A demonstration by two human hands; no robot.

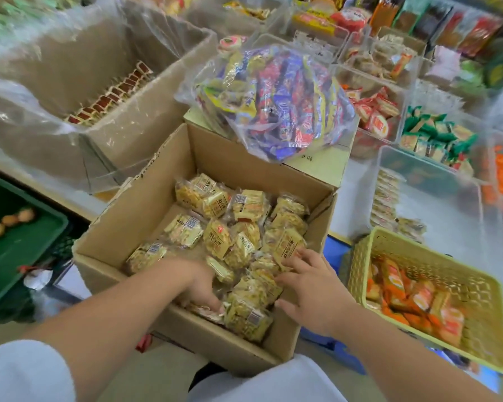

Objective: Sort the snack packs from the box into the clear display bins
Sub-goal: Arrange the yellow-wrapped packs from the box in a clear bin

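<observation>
The person is gathering yellow snack packs (246,242) in the cardboard box (145,204), right hand (311,288) lying spread on them, left hand (199,288) burrowing by the near wall, its grip impossible to tell, next probably needing a firm scoop toward the clear bin (436,204).

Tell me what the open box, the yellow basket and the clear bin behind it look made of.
Box: brown corrugated cardboard, matte, torn flap edge. Yellow basket: likely moulded plastic, lattice holes, slight sheen. Clear bin: transparent rigid plastic, probably acrylic; packs show through its walls.
</observation>
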